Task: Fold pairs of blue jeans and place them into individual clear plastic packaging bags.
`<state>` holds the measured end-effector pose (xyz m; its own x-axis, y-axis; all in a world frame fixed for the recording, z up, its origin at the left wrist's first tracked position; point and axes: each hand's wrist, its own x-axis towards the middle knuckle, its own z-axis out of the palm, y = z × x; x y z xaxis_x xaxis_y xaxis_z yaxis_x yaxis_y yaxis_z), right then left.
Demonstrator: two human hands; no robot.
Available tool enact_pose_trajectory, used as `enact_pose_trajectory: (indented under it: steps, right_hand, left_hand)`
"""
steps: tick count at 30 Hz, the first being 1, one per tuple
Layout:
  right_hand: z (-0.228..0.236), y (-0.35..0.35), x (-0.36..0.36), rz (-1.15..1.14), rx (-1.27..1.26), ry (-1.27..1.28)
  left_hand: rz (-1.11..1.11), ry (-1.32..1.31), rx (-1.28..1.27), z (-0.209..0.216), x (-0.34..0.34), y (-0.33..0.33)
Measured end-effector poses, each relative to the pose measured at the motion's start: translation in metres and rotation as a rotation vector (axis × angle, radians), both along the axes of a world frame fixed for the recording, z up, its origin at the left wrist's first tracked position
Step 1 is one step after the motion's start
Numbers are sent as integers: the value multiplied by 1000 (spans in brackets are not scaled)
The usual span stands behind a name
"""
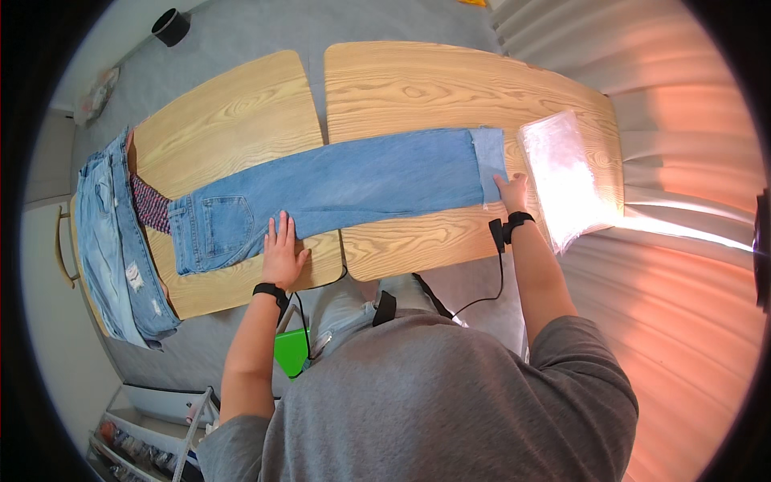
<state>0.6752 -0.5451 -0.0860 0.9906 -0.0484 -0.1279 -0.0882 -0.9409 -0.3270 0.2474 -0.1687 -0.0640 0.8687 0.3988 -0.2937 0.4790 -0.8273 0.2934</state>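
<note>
A pair of blue jeans (pixel 353 173), folded lengthwise, lies flat across two wooden tables, waist to the left and the paler hem to the right. My left hand (pixel 282 255) rests on the lower edge of the jeans beside the back pocket, its fingers spread and holding nothing. At the other end, my right hand (pixel 514 193) is closed on the corner of the hem, thumb on the pale cuff; part of its grip is hidden. A stack of clear plastic bags (pixel 562 177) lies just right of that hand.
More jeans (pixel 112 249) hang over the left table end, with a dark patterned cloth (pixel 148 202) beside them. A gap separates the left table (pixel 241 104) from the right table (pixel 409 80). Cables run from both wrist straps. A pale curtain (pixel 683 265) hangs at right.
</note>
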Motion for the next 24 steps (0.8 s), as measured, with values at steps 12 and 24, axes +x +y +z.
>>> enact_pose_trajectory:
  steps: [12,24]
  right_hand:
    - [8,-15,23,265,284,-23]
    - [44,-18,7,8,1136,652]
  left_hand:
    - [-23,65,-15,-2,-1,4]
    - [-43,42,-38,-3,-2,9]
